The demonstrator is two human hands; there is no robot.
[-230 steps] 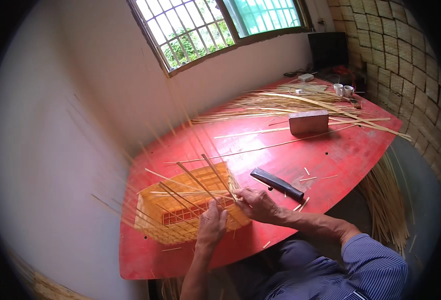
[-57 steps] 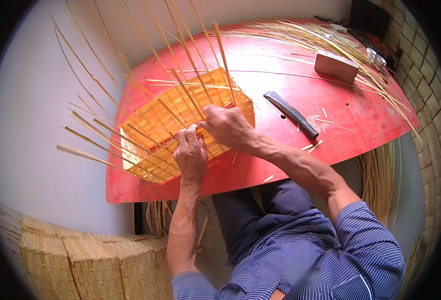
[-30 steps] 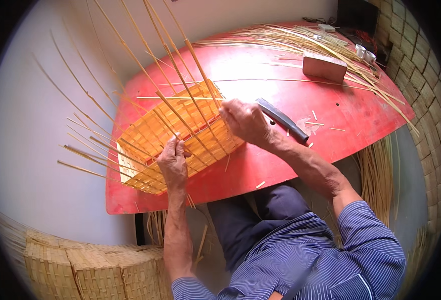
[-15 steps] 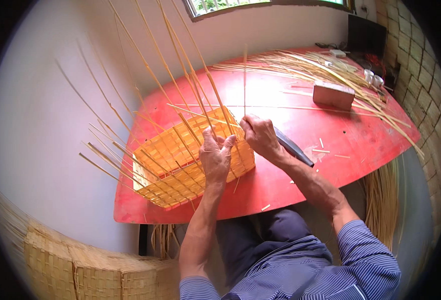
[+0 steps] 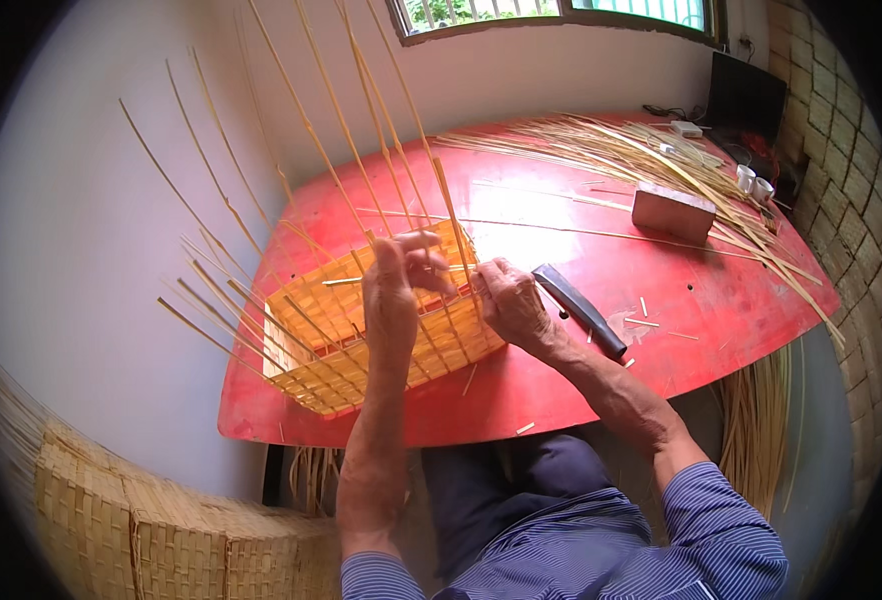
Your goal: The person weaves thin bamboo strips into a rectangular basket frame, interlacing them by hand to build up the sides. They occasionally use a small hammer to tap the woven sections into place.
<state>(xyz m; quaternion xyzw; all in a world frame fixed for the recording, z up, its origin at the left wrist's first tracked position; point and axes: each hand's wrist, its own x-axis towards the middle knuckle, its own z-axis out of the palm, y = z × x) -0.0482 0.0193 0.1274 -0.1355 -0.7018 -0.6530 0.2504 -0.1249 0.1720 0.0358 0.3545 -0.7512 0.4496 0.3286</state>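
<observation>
Since half a second ago the left hand (image 5: 389,288) has come away from the near wall of the woven basket (image 5: 333,390) and shifted leftward, while the right hand (image 5: 513,303) has lowered slightly at the basket's right end.

From the left, a pale woven stack (image 5: 176,525) fills the lower corner. The yellow basket sits on the left part of the red table (image 5: 561,385), its long strips fanning up and outward. Over its near side, the left hand is raised with fingers apart and blurred, gripping nothing visible. The right hand's fingers bunch against the right corner; whether they pinch a strip there I cannot tell. Just beside that hand lies a dark, long-handled tool (image 5: 581,315). Farther right come loose strips (image 5: 601,150), a brick (image 5: 673,213), two white cups (image 5: 745,178) and, below the tabletop, a bundle of strips (image 5: 756,440).
</observation>
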